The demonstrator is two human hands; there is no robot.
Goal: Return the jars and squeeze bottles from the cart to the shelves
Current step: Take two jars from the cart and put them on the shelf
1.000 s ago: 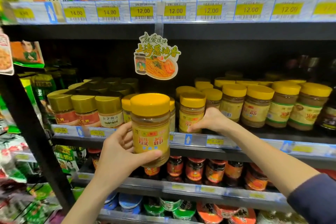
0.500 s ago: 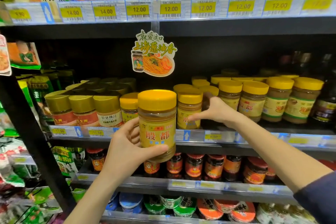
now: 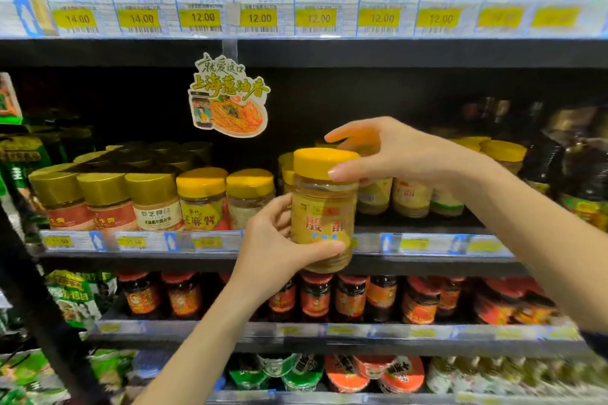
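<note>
Supermarket shelving stocked with sauces and pastes fills the background, and the work takes place in front of the middle shelf [image 3: 427,261]. Left hand [image 3: 273,240] grasps the lower body of a yellow-lidded jar [image 3: 324,210], thumb across the label and fingers wrapped behind. The jar is upright, held in the air just in front of the shelf edge and not yet resting on it. Right hand [image 3: 398,154] is spread over the lid, thumb touching the lid's front rim and fingers arched above it; no closed grip is visible. Judged risk: if the left hand lets go before the right has a firm hold, the jar depends on a thumb contact only and can drop onto the price rail [image 3: 131,242] or the red-lidded jars [image 3: 316,296] on the shelf below. A second risk lies directly behind. Matching yellow-capped jars [image 3: 411,197] stand close together, some hidden by the held jar, so a free slot cannot be confirmed, and pushing in can topple a neighbour. To the left stand a sesame-paste jar [image 3: 202,204] and three gold-capped jars [image 3: 105,200]; dark bottles [image 3: 572,168] crowd the right end. Hanging promotional card [image 3: 230,99] sits above and to the left, apart from both hands.
</note>
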